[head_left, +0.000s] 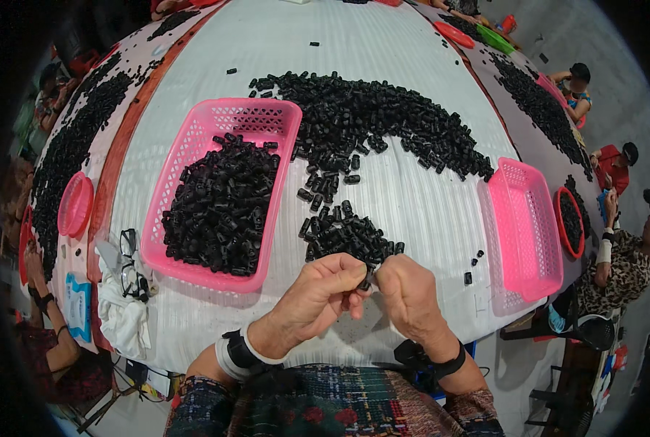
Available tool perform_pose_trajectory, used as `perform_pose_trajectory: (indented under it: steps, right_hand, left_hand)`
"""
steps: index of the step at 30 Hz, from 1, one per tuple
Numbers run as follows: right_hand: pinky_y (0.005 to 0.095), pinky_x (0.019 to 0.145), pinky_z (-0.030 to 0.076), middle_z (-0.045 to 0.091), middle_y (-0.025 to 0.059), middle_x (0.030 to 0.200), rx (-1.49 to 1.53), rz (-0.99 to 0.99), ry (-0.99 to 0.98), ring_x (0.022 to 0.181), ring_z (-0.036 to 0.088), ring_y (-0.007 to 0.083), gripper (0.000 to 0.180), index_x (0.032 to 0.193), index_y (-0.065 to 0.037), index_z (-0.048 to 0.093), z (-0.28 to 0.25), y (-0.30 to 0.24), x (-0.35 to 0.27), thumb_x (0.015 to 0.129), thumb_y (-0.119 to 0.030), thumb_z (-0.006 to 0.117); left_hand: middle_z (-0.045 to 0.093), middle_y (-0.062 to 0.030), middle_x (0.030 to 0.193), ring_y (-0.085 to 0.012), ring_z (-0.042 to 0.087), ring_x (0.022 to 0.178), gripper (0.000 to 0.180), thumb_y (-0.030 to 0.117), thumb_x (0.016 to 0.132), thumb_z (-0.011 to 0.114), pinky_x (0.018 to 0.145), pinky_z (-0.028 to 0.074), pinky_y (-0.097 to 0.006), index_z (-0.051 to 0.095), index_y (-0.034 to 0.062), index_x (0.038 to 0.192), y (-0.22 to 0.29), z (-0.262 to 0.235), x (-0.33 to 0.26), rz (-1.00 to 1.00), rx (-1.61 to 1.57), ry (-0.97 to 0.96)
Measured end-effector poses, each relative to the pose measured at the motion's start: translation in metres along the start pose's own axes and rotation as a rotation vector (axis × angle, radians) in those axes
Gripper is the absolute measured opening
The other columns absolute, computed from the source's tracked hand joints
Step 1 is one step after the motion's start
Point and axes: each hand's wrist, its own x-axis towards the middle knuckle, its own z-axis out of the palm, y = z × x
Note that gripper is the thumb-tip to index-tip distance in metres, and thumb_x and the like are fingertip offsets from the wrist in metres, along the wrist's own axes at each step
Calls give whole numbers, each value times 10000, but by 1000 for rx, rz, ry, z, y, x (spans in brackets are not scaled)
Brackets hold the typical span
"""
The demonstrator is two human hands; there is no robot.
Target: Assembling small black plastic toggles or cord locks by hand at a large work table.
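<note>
My left hand (318, 291) pinches a small black barrel-shaped plastic piece (367, 281) between thumb and fingers. Right beside it, my right hand (412, 295) is closed, with its fingers curled toward that piece. Whatever lies inside the right fingers is hidden. Just beyond both hands is a small heap of the same black pieces (345, 234). To the left stands a pink lattice basket (152, 240), filled with many black pieces (219, 211). A long curved pile of black pieces (383, 109) spreads farther back on the white-covered table (412, 211).
A second pink basket (525, 240) stands at the right edge, near a few loose pieces (468, 277). Eyeglasses (128, 266) rest on a white cloth (123, 320) at the left, beside a blue-and-white packet (78, 306). Other people work along both sides, with more black piles.
</note>
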Motion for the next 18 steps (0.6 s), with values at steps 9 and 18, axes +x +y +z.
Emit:
perform_pose_trajectory:
  steps: [9,18]
  right_hand:
    - [340,457,365,482,84,593,-57,-21,80,519,467,245,140,693,-29,537,-3,0,3,806,-107,560]
    - [346,486,360,446,101,606,-104,-15,31,539,441,262,155,699,-4,495,-2,0,2,834,-78,507]
  left_hand:
    - [582,-77,740,-99,550,581,102,110,852,546,504,489,-249,564,12,873,1,1,-3,33,23,-40]
    - [569,-64,732,-92,532,589,104,116,847,555,511,485,-245,561,15,870,0,0,-3,33,55,-2]
